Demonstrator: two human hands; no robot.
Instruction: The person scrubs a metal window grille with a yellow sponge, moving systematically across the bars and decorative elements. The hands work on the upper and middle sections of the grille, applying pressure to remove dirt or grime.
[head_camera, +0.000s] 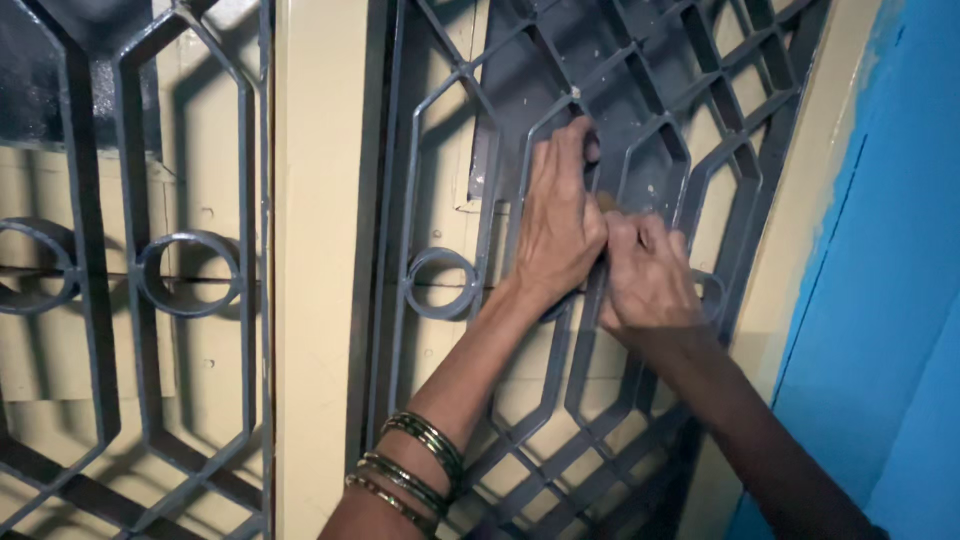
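Head view: both hands' fingers (left (558, 225), right (645, 275)) curl closed on the grille (640, 110).

Home: grilled window (640, 120), painted wall (880, 250)

**Bangles on my left arm, nothing on my right**

My left forearm (470, 370) is bare of any sleeve and carries a stack of thin bangles (415, 470) near the wrist: dark green ones banded with gold-coloured rims, in three loose groups. My right forearm (740, 430) is also sleeveless and wears nothing. I see no ring on my left hand (558, 225) or my right hand (648, 275).
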